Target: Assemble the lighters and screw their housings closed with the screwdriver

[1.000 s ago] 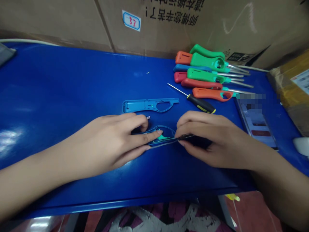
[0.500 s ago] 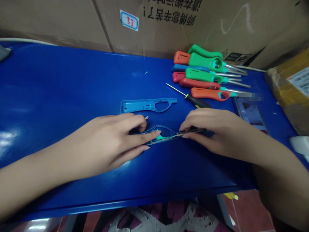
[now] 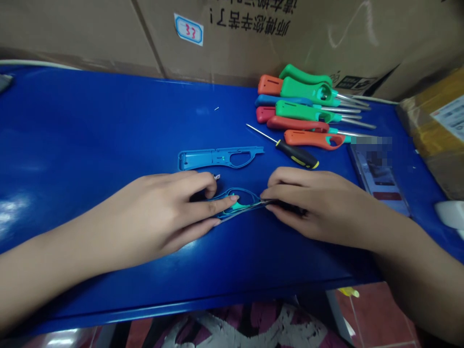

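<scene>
An opened blue lighter handle shell [image 3: 250, 192] lies on the table between my hands, with a turquoise trigger [image 3: 236, 206] inside its finger loop. My left hand [image 3: 170, 208] is closed round the shell's rear part, its index fingertip resting by the trigger. A small shiny metal bit [image 3: 216, 177] shows beside its curled finger. My right hand [image 3: 311, 200] pinches the thin, dark front end of the lighter between thumb and fingers; most of that piece is hidden. The matching blue shell half [image 3: 203, 158] rests just beyond, inner side up.
A black and yellow screwdriver [image 3: 297, 153] lies beyond my right hand. Several coloured lighters [image 3: 308, 111] are piled farther back against a cardboard box [image 3: 108, 43]. A phone [image 3: 380, 179] lies at right, near a taped box [image 3: 438, 125]. A tiny pin [image 3: 216, 108] is on the blue table.
My right hand has shifted slightly left along the lighter's front end, nearer the finger loop, uncovering more of the screwdriver. My left hand keeps its hold on the shell.
</scene>
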A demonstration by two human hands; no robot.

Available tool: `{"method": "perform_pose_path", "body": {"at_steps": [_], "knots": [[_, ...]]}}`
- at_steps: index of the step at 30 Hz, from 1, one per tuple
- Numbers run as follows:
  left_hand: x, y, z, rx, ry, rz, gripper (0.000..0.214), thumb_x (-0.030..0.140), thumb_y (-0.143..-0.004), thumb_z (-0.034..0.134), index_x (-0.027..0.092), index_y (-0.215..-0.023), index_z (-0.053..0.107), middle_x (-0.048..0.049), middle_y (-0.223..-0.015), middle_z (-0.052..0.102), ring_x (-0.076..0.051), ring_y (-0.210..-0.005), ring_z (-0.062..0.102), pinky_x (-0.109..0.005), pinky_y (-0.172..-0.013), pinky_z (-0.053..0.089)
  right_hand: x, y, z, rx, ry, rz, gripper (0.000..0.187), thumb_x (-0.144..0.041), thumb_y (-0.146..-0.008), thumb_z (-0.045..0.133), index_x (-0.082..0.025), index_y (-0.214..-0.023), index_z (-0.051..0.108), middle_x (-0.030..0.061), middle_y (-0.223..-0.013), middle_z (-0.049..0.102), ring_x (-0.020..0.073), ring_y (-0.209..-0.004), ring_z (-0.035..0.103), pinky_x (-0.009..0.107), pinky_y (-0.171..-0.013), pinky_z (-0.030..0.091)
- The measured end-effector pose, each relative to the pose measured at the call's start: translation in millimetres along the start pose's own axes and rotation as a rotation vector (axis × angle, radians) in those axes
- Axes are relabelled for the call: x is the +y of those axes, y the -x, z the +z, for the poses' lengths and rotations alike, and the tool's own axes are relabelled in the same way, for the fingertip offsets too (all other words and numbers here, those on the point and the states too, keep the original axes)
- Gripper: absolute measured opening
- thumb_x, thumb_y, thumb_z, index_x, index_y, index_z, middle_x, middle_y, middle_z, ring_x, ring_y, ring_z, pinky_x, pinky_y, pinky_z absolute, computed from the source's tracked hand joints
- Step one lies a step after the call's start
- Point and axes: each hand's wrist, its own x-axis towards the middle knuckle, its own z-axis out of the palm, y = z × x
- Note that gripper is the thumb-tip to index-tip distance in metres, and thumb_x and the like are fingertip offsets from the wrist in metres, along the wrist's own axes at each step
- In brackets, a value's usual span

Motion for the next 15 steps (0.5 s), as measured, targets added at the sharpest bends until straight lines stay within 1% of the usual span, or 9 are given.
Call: {"method": "perform_pose_path", "body": {"at_steps": [4, 7, 10, 15], "knots": [[0.2, 0.9, -0.5, 0.008, 0.012, -0.005, 0.04, 0.036, -0.105, 0.044, 0.028, -0.138, 0.065, -0.01, -0.105, 0.065, -0.024, -0.089, 0.068, -0.033, -0.066, 0.056, -3.9, -4.8, 3.5, 0.032, 0.01, -0.055, 0.026, -0.021, -0.096, 0.056, -0.022, -0.12, 0.065, 0.0033, -0.112, 0.063, 0.0129, -0.081, 0.06, 0.027, -0.063, 0.041], [0.4, 0.9, -0.6, 0.014, -0.019, 0.01, 0.04, 0.035, -0.106, 0.042, 0.027, -0.138, 0.065, -0.0112, -0.106, 0.065, -0.026, -0.088, 0.069, -0.035, -0.064, 0.057, -3.5, -7.6, 6.3, 0.016, -0.053, -0.084, 0.025, -0.025, -0.098, 0.057, -0.024, -0.121, 0.064, 0.0027, -0.114, 0.063, 0.0127, -0.086, 0.062, 0.026, -0.067, 0.044], [0.4, 0.9, 0.2, 0.016, -0.035, 0.014, 0.041, 0.035, -0.106, 0.04, 0.028, -0.138, 0.065, -0.0121, -0.11, 0.066, -0.027, -0.09, 0.07, -0.036, -0.065, 0.058, -0.4, -9.2, 8.7, 0.013, -0.125, -0.065, 0.022, -0.025, -0.098, 0.059, -0.023, -0.117, 0.067, 0.003, -0.113, 0.063, 0.0122, -0.087, 0.062, 0.025, -0.071, 0.046], [0.8, 1.4, 1.3, 0.026, -0.025, 0.003, 0.041, 0.036, -0.106, 0.04, 0.031, -0.138, 0.064, -0.0109, -0.11, 0.066, -0.026, -0.09, 0.07, -0.036, -0.068, 0.058, 5.4, -11.2, 11.6, 0.08, -0.224, -0.092, 0.016, -0.02, -0.098, 0.059, -0.02, -0.107, 0.072, 0.0038, -0.105, 0.064, 0.0103, -0.087, 0.063, 0.023, -0.075, 0.048]]}}
